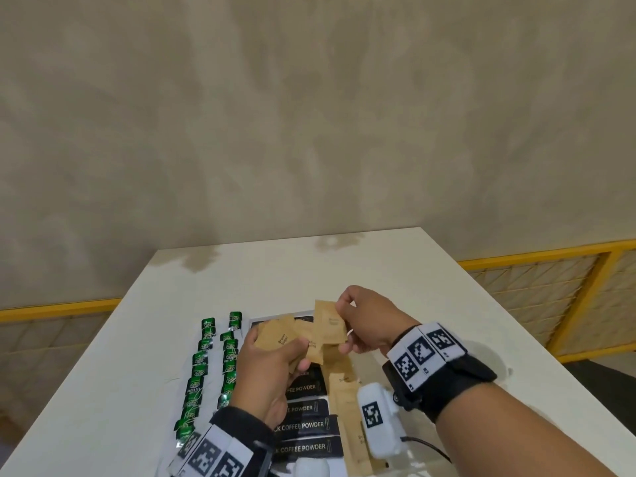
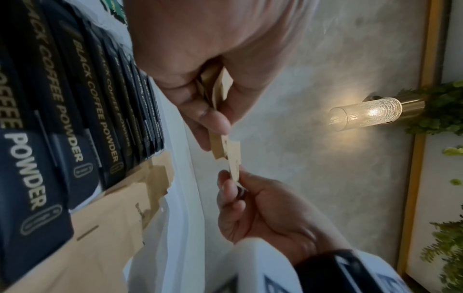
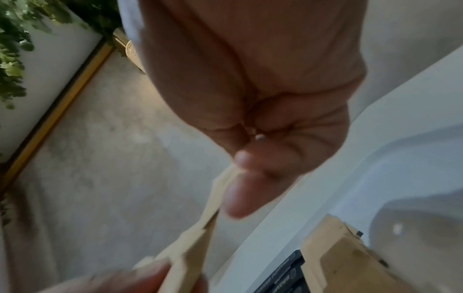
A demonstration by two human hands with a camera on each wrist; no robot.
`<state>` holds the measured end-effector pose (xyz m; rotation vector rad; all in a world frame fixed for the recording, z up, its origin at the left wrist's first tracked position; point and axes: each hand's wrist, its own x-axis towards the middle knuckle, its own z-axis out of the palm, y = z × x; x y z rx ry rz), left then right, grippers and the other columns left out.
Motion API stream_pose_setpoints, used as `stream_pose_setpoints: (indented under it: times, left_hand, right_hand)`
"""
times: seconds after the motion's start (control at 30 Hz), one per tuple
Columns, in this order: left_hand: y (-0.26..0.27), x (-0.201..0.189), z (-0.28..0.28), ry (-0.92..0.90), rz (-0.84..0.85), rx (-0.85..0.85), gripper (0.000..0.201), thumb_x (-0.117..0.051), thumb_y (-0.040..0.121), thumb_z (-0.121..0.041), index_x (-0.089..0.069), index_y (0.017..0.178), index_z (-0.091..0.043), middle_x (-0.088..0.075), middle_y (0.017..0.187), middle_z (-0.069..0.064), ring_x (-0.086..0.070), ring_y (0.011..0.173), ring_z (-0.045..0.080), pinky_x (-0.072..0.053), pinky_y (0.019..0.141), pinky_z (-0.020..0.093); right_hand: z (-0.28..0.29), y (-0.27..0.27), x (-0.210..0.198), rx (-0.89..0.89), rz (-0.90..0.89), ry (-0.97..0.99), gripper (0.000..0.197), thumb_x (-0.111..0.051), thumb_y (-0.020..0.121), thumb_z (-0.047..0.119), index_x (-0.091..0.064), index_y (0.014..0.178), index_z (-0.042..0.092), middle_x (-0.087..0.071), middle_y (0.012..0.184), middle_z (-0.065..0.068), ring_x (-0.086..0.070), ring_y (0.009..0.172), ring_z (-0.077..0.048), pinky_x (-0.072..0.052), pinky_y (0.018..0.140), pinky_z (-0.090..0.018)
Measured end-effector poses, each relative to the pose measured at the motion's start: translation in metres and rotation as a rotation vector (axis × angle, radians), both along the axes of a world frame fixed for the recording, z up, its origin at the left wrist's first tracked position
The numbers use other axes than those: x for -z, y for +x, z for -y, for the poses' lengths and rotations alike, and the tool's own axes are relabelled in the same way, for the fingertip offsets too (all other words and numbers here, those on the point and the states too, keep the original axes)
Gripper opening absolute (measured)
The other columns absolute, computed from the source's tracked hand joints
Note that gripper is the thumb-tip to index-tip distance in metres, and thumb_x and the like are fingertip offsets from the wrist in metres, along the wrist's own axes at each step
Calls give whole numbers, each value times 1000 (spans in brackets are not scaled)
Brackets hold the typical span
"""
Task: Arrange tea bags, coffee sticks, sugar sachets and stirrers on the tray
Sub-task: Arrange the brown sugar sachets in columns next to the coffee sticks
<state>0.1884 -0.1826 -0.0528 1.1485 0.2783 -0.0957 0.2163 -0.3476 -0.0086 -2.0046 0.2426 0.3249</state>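
Note:
My left hand [image 1: 275,356] grips a fanned bunch of brown sugar sachets [image 1: 280,335] above the tray. My right hand [image 1: 358,321] pinches one brown sachet [image 1: 330,323] at the bunch's right end. From the left wrist, the bunch [image 2: 214,87] sits edge-on between thumb and fingers, and the right hand [image 2: 240,190] pinches the single sachet [image 2: 234,156]. The right wrist view is blurred, showing the sachet edge [image 3: 213,202] under the fingers. On the tray lie black coffee sticks [image 1: 306,425], more brown sachets [image 1: 347,401] to their right and green tea bags [image 1: 206,366] in two columns on the left.
The clear tray [image 1: 418,457] lies on a white table [image 1: 447,304] against a beige wall. A white device with a black cable [image 1: 378,418] hangs under my right wrist. A lit wall lamp [image 2: 368,113] and green foliage [image 2: 441,107] appear at the side.

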Motion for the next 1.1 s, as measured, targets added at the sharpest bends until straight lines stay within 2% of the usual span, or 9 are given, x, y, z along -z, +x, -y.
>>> stream_pose_setpoints:
  times: [0.13, 0.2, 0.3, 0.43, 0.53, 0.67, 0.8, 0.97, 1.1]
  left_hand:
    - [-4, 5, -9, 3, -3, -35, 67, -71, 72, 14, -49, 128, -15, -68, 91, 14, -66, 69, 25, -53, 45, 22]
    - [-7, 5, -14, 7, -3, -42, 66, -70, 72, 14, -49, 127, -15, -67, 91, 13, -65, 69, 24, -52, 44, 22]
    - [-11, 4, -20, 13, -5, -54, 57, -70, 73, 14, -54, 118, -16, -67, 92, 12, -66, 72, 26, -52, 43, 22]
    - [-15, 0, -26, 16, 13, -57, 45, -70, 72, 14, -60, 99, -19, -70, 79, 9, -65, 58, 23, -52, 41, 21]
    - [-16, -1, -28, 21, 19, -52, 44, -71, 72, 14, -61, 102, -17, -72, 72, 6, -65, 52, 20, -52, 42, 21]
    - [-15, 1, -25, 15, 11, -41, 50, -72, 72, 13, -59, 108, -19, -70, 90, 12, -66, 68, 26, -52, 42, 22]
    - [-17, 1, -18, 8, 10, -7, 48, -71, 73, 13, -59, 109, -17, -68, 88, 14, -62, 64, 27, -52, 42, 21]
    - [-16, 4, -20, 16, -10, -11, 60, -72, 70, 13, -56, 121, -15, -68, 104, 20, -64, 71, 31, -52, 41, 22]
    - [-16, 4, -21, 22, -12, -7, 55, -73, 70, 13, -58, 115, -13, -68, 96, 17, -64, 71, 31, -51, 40, 22]
  right_hand:
    - [17, 27, 5, 5, 53, -566, 23, -53, 91, 0, -52, 112, 9, -62, 112, -12, -62, 91, -25, -51, 75, -32]
    - [24, 38, 13, -21, 20, -667, 28, -51, 91, 0, -51, 118, 7, -60, 119, -11, -57, 97, -24, -45, 75, -28]
    - [27, 48, 27, -146, -15, -790, 12, -54, 92, 6, -52, 103, 9, -58, 115, -8, -55, 95, -23, -39, 74, -25]
    - [34, 55, 44, -160, 6, -827, 27, -51, 94, 8, -49, 121, 8, -59, 122, -8, -60, 106, -23, -39, 73, -24]
    - [31, 54, 40, -75, -5, -787, 30, -47, 97, 12, -43, 126, 5, -59, 122, -11, -60, 104, -24, -39, 72, -26]
    - [32, 53, 39, -86, 9, -779, 34, -64, 86, 26, -47, 113, 14, -60, 102, -3, -56, 82, -18, -48, 72, -28]
    - [36, 59, 51, -137, -8, -782, 33, -76, 72, 34, -51, 91, 25, -59, 89, 6, -59, 74, -12, -51, 68, -28]
    - [31, 57, 43, -128, 15, -729, 47, -73, 80, 19, -58, 123, 11, -58, 125, -12, -56, 116, -30, -46, 93, -35]
    - [31, 56, 42, -144, 29, -732, 45, -69, 84, 16, -56, 127, 9, -56, 130, -13, -55, 120, -30, -45, 95, -34]
